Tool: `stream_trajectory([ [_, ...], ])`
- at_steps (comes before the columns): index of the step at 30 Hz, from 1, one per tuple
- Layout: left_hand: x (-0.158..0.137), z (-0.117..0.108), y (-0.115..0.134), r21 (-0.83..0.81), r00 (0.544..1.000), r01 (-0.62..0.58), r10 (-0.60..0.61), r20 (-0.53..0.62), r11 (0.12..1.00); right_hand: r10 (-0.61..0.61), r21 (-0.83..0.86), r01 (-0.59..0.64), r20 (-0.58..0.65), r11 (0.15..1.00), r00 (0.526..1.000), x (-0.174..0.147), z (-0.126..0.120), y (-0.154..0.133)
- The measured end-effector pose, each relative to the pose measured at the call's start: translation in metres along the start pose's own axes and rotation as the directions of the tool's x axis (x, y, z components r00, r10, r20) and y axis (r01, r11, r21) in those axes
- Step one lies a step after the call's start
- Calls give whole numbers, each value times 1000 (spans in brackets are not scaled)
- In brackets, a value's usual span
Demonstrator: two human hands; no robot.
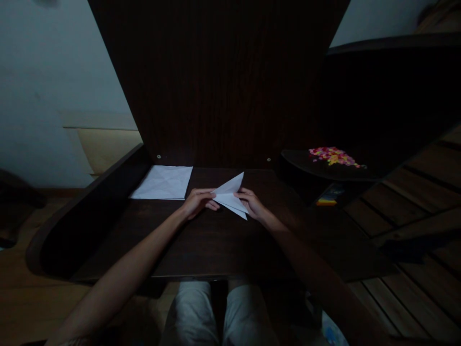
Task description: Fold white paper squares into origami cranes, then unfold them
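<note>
A folded sheet of white paper point(230, 196) with pointed, wing-like flaps is held between my two hands above the dark wooden desk. My left hand point(199, 202) pinches its narrow pointed end on the left, the thumb and forefinger closed on the tip. At the wider right side, the fingers of my right hand point(252, 203) grip the paper between the spread flaps. Part of the right fingers is hidden behind the folds. Left of my left hand, a stack of white square paper point(162, 182) with crease lines lies flat near the back of the desk.
A tall dark panel point(223, 86) rises behind the desk point(216, 250). On a rounded shelf point(298, 161) to the right lies a pile of small pink, red and yellow pieces point(334, 156). A raised side board point(90, 211) bounds the left. Wooden slats point(425, 288) show at right.
</note>
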State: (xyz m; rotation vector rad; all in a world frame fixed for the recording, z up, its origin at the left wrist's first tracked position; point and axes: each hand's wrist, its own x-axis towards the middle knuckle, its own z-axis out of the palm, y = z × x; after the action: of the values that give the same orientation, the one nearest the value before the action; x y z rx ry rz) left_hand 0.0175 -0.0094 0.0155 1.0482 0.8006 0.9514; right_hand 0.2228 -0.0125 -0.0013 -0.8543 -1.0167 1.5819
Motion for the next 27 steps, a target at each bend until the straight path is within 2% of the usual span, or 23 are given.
stream_trajectory([
  [5,-2,-3,2,-44,998,-16,18,60,999,-68,-65,67,-4,996,998,1,-5,-1],
  [9,-4,-1,3,-68,994,-39,46,95,997,5,-65,-1,57,998,998,-1,-7,-5],
  [13,-3,2,2,36,993,-109,110,-34,993,-39,-89,44,61,995,997,-5,-4,-8],
  [18,0,1,1,109,961,-184,202,-188,977,-48,-103,61,123,993,991,-9,-1,-8],
  [22,0,-2,4,136,950,-189,216,-225,972,-126,-200,134,53,971,991,-6,-3,-6],
  [27,-3,-4,6,234,982,-120,150,-116,965,-276,-311,242,-69,919,959,-2,-6,-5],
])
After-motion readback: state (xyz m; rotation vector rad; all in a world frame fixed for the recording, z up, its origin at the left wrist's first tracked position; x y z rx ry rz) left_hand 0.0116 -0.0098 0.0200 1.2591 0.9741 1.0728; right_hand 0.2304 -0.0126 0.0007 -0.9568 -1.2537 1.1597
